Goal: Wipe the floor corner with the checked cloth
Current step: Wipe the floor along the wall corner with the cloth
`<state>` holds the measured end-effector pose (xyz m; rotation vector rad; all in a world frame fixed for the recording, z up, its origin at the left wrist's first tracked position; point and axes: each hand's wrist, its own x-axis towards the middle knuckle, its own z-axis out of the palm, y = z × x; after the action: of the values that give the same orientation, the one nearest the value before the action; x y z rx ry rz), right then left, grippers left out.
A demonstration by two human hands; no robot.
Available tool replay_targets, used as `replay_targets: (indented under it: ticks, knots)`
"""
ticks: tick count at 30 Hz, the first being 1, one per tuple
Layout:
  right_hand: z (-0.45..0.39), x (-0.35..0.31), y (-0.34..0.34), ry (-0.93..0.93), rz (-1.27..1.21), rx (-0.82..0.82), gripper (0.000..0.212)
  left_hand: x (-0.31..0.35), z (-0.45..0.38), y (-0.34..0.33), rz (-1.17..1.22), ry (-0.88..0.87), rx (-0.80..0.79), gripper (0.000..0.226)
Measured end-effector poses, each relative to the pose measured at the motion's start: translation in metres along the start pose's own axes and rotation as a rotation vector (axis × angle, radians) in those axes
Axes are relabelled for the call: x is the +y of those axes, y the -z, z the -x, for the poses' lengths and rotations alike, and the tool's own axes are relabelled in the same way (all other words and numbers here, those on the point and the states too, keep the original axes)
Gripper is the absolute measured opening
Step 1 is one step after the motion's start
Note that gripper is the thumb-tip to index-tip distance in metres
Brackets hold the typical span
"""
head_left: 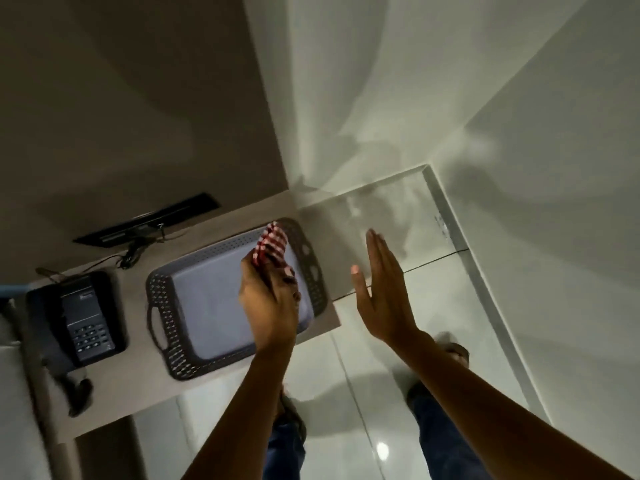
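My left hand [270, 303] is closed around a bunched red-and-white checked cloth [272, 245], held in the air above the right end of a dark plastic tray [162, 282]. My right hand [382, 285] hovers flat and open to the right of it, fingers straight and together, holding nothing. The floor corner [424, 171] lies beyond both hands, where the glossy tiled floor meets two white walls. Neither hand touches the floor.
The tray rests on a low beige counter [138, 393] at the left, next to a black desk telephone [86, 317] and its cables. A grey skirting strip [460, 244] runs along the right wall. My feet [450, 355] stand on the shiny tiles below.
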<state>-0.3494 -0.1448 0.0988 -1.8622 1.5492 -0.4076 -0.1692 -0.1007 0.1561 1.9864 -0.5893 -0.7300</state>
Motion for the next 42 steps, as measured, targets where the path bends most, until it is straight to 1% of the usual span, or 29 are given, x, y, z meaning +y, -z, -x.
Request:
replay_targets:
  ticks: [2, 5, 8, 11, 13, 16, 20, 23, 26, 28, 30, 31, 33, 34, 36, 37, 38, 40, 42]
  knots:
    - [-0.008, 0.044, 0.025, -0.002, 0.010, -0.003, 0.069, 0.013, 0.011, -0.046, -0.013, -0.014, -0.005, 0.025]
    - [-0.025, 0.120, 0.058, -0.038, 0.028, -0.072, 0.070, 0.026, 0.032, -0.134, 0.058, 0.073, -0.018, 0.010]
    - [-0.038, 0.192, 0.094, -0.050, 0.042, -0.155, 0.073, 0.022, 0.050, -0.222, 0.092, 0.124, -0.043, 0.016]
    - [-0.056, 0.260, 0.122, 0.003, 0.090, -0.208, 0.073, 0.005, 0.059, -0.295, 0.095, 0.149, -0.020, 0.033]
    - [-0.059, 0.302, 0.133, 0.009, 0.143, -0.223, 0.072, -0.010, 0.066, -0.335, 0.070, 0.162, -0.021, 0.033]
    - [-0.063, 0.349, 0.135, -0.033, 0.124, -0.238, 0.072, -0.030, 0.069, -0.381, 0.050, 0.162, -0.056, 0.031]
    - [-0.070, 0.401, 0.116, -0.096, 0.106, -0.254, 0.073, -0.066, 0.067, -0.433, 0.049, 0.168, -0.132, 0.016]
    - [-0.083, 0.453, 0.091, -0.087, 0.152, -0.284, 0.076, -0.102, 0.052, -0.479, 0.011, 0.192, -0.168, 0.024]
    - [-0.101, 0.502, 0.067, -0.081, 0.168, -0.250, 0.077, -0.140, 0.033, -0.529, 0.026, 0.157, -0.159, 0.017]
    - [-0.109, 0.539, 0.039, -0.110, 0.155, -0.266, 0.078, -0.173, 0.020, -0.571, 0.009, 0.126, -0.169, 0.021]
    - [-0.110, 0.572, 0.015, -0.178, 0.137, -0.299, 0.081, -0.207, 0.008, -0.613, -0.041, 0.073, -0.197, 0.027]
    - [-0.106, 0.585, 0.007, -0.214, 0.117, -0.294, 0.081, -0.218, 0.002, -0.631, -0.087, 0.027, -0.201, 0.032]
    - [-0.101, 0.611, -0.014, -0.226, 0.105, -0.284, 0.081, -0.241, -0.011, -0.667, -0.192, -0.095, -0.220, 0.042]
    - [-0.100, 0.623, -0.023, -0.234, 0.106, -0.276, 0.081, -0.252, -0.017, -0.687, -0.235, -0.150, -0.267, 0.043]
    - [-0.096, 0.642, -0.040, -0.226, 0.150, -0.282, 0.083, -0.276, -0.022, -0.721, -0.349, -0.270, -0.456, 0.049]
    - [-0.090, 0.648, -0.050, -0.214, 0.182, -0.303, 0.084, -0.291, -0.020, -0.732, -0.446, -0.345, -0.557, 0.055]
    - [-0.086, 0.655, -0.060, -0.203, 0.214, -0.319, 0.082, -0.307, -0.017, -0.740, -0.557, -0.419, -0.615, 0.060]
    - [-0.081, 0.663, -0.074, -0.187, 0.240, -0.308, 0.080, -0.331, -0.007, -0.738, -0.673, -0.513, -0.612, 0.062]
    - [-0.077, 0.663, -0.086, -0.207, 0.238, -0.255, 0.081, -0.349, 0.009, -0.729, -0.713, -0.575, -0.598, 0.061]
